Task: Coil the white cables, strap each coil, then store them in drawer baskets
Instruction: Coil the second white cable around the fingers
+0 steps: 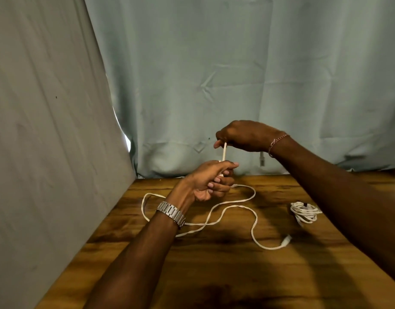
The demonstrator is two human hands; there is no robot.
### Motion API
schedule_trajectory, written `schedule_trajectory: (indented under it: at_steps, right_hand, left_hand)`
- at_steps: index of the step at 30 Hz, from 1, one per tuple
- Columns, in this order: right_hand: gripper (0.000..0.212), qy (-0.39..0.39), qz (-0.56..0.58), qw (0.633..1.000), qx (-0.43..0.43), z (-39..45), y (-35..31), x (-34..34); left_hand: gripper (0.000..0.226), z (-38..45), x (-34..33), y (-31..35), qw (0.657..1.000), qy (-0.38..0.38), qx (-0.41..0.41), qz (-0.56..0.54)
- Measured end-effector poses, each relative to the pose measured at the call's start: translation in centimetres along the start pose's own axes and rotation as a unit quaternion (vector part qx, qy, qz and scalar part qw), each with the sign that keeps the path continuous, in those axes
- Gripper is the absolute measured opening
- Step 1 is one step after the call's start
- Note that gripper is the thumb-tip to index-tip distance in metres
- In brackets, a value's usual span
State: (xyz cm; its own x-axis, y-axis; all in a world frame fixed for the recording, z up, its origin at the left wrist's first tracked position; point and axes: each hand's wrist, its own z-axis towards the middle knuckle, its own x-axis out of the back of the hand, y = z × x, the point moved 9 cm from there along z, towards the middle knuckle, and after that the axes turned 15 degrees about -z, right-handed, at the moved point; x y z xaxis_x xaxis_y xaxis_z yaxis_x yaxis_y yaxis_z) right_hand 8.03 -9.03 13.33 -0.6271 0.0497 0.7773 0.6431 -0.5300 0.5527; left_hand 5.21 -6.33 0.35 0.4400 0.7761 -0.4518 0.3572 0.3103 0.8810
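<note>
A long white cable lies in loose curves on the wooden table, its connector end near the front right. My left hand is raised above the table and grips the cable near its other end. My right hand is higher up and pinches the same cable, so a short taut stretch runs between the two hands. A second white cable, coiled into a bundle, rests on the table to the right, under my right forearm.
Pale cloth hangs behind the table and along its left side. A small grey connector dangles below my right wrist in front of the back cloth. No drawer baskets are in view.
</note>
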Motion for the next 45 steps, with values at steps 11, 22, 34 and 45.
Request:
schedule_trajectory:
  at_steps: [11, 22, 34, 45]
  right_hand:
    - [0.023, 0.044, -0.061, 0.986, -0.145, -2.5, -2.5, 2.8]
    - [0.028, 0.078, 0.168, 0.975, -0.123, -6.5, -10.4, 1.8]
    - [0.022, 0.03, 0.216, 0.967, -0.128, -8.1, -10.5, -6.2]
    - [0.015, -0.121, 0.52, 0.839, -0.105, -7.2, -7.3, -8.7]
  left_hand:
    - [0.055, 0.0, 3.4, 1.4, 0.984, 0.105, -0.127, -0.064]
    - [0.038, -0.7, 6.3, 3.0, 0.958, 0.188, -0.169, -0.137]
    - [0.034, -1.1, 4.6, 3.0, 0.948, 0.126, -0.201, -0.214]
    - [0.038, -1.3, 0.4, 2.7, 0.968, -0.066, -0.133, -0.2]
